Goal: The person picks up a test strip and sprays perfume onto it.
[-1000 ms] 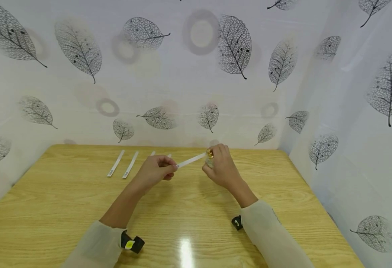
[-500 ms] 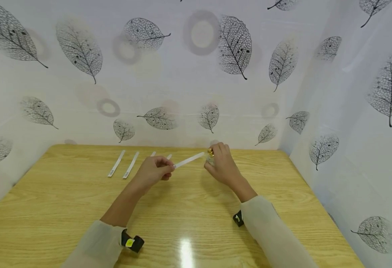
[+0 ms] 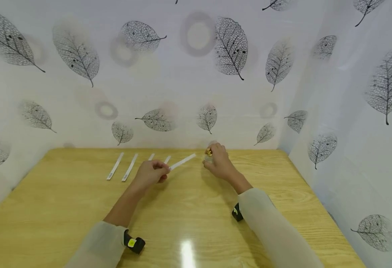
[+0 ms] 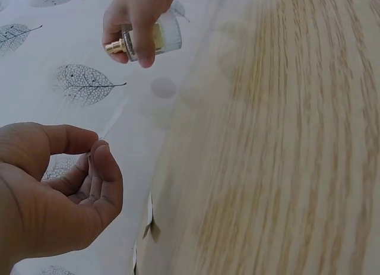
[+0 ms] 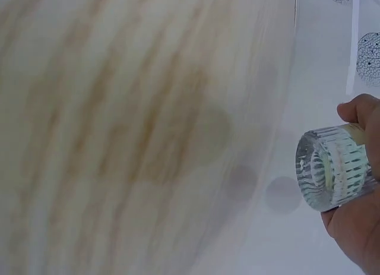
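Between thumb and fingertips my left hand pinches one end of a white paper test strip, which slants up to the right. My right hand grips a small clear glass perfume bottle with a gold spray neck. In the left wrist view the bottle lies tilted on its side in the right hand, its gold nozzle pointing left. Ribbed glass shows at its base in the right wrist view. The strip's free end is apart from the bottle, and both are held above the table.
Several more white strips lie on the wooden table, side by side at the back left, such as the leftmost strip. My left hand partly covers some of them. A leaf-patterned curtain rises behind the table and along its right side.
My left hand has drawn left and slightly down with the strip, so the gap between strip and bottle has widened. The right hand still grips the bottle at nearly the same spot.
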